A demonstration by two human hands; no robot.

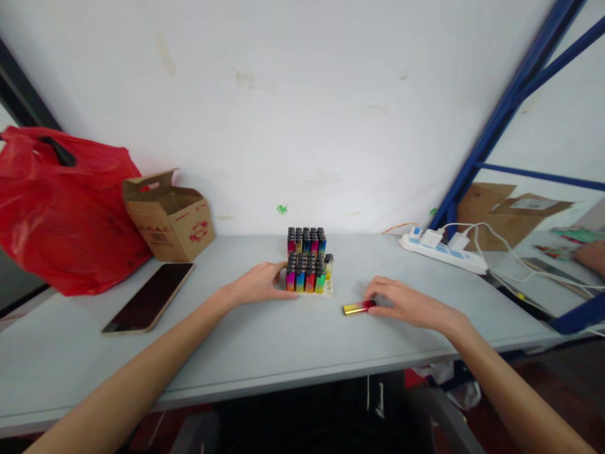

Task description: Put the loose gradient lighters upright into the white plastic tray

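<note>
A white tray [327, 291] packed with several upright, rainbow-coloured lighters [306, 271] stands mid-table. My left hand [262, 284] rests on the table against the tray's left side, fingers touching it. A single red-and-gold lighter [357, 308] lies flat to the right of the tray. My right hand [406, 302] sits over its red end, with the fingertips pinching it against the table.
A phone [149, 296] lies face up at the left, near a cardboard box [170, 217] and a red plastic bag [61, 208]. A white power strip [444, 249] with chargers sits at the back right beside a blue rack frame [501, 120]. Another person's hand [590, 255] shows at the far right.
</note>
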